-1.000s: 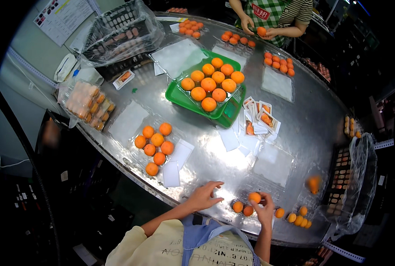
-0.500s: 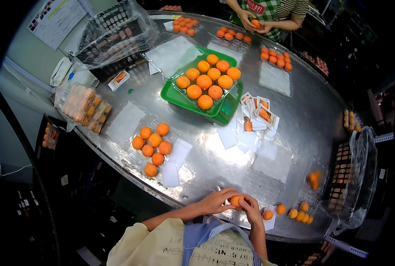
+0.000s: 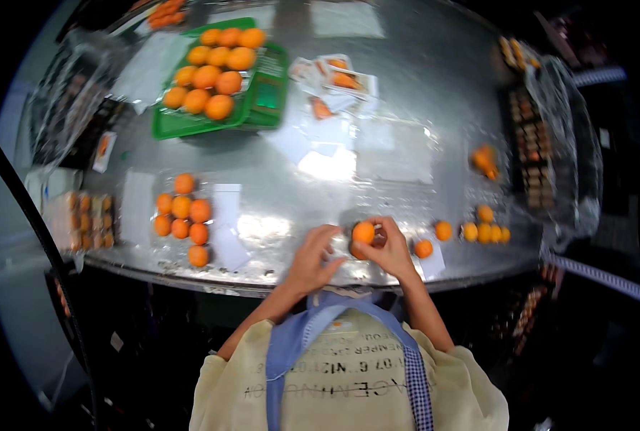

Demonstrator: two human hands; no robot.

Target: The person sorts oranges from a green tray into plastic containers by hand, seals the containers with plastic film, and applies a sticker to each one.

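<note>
Near the front edge of the metal table, my right hand (image 3: 390,250) grips an orange (image 3: 363,231) between thumb and fingers. A second orange shape shows just below it, partly covered by the thumb. My left hand (image 3: 311,257) is beside it on the left, apart from the fruit, with fingers spread and nothing in them. Right of my right hand, one orange (image 3: 423,248) rests on a white card (image 3: 432,264), and another orange (image 3: 443,230) lies close by. On my left, several oranges (image 3: 181,208) sit grouped in a clear tray, next to white cards (image 3: 228,226).
A green scale (image 3: 268,93) bears a clear tray of oranges (image 3: 206,77) at the far left. Picture cards (image 3: 345,80) lie scattered beside it. Small yellow-orange fruits (image 3: 485,232) lie at right, near a plastic-lined crate (image 3: 549,144). Filled packs (image 3: 90,219) stand at the left edge.
My left hand has come away from the orange and opened, while my right hand keeps hold. The view has turned and shifted, and the co-worker at the far side is out of sight.
</note>
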